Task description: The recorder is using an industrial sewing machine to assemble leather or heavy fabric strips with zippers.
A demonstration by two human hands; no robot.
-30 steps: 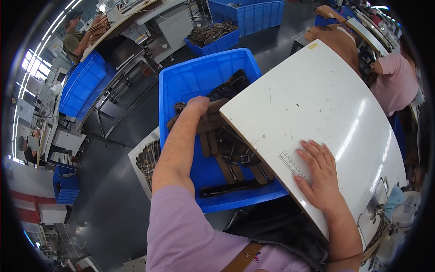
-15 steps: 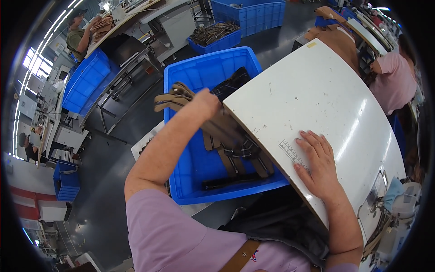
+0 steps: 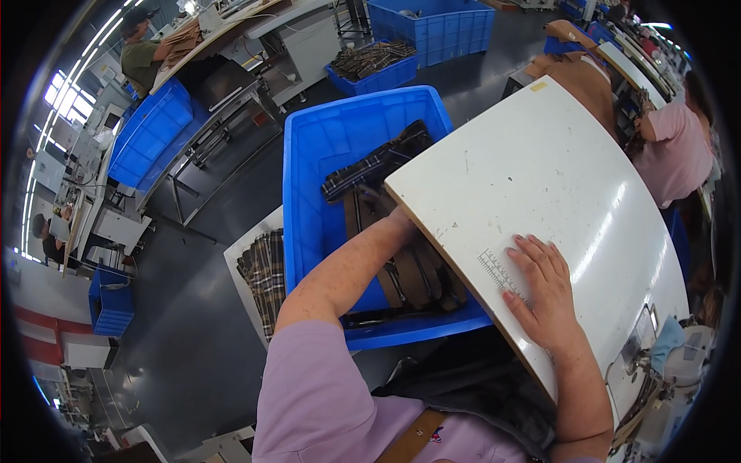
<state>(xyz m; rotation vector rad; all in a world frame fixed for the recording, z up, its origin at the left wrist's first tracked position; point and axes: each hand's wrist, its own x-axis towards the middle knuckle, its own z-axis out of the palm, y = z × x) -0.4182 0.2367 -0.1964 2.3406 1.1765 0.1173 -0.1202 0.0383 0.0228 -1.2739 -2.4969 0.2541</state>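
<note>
My left hand [image 3: 401, 224] reaches down into a large blue plastic bin [image 3: 291, 166], beside the edge of a white tabletop [image 3: 478, 177]. The table edge hides its fingers, so what they hold, if anything, does not show. Below and around it lie brown fabric strips [image 3: 413, 270] with dark edges. Farther back in the bin rests a dark plaid fabric bundle [image 3: 378, 160]. My right hand [image 3: 544, 289] lies flat and open on the tabletop, fingers spread, next to a printed ruler scale [image 3: 500, 270].
Stacked plaid pieces [image 3: 264, 270] rest on a pale board left of the bin. Behind it stands a smaller blue bin of fabric pieces [image 3: 370, 62]. A sewing machine [image 3: 687, 355] is at the lower right. A co-worker in pink [image 3: 675, 147] sits far right.
My left hand has moved rightward and down, from over the bin to beside the table edge. The brown strips it carried no longer hang over the bin's left rim. My right hand has stayed put.
</note>
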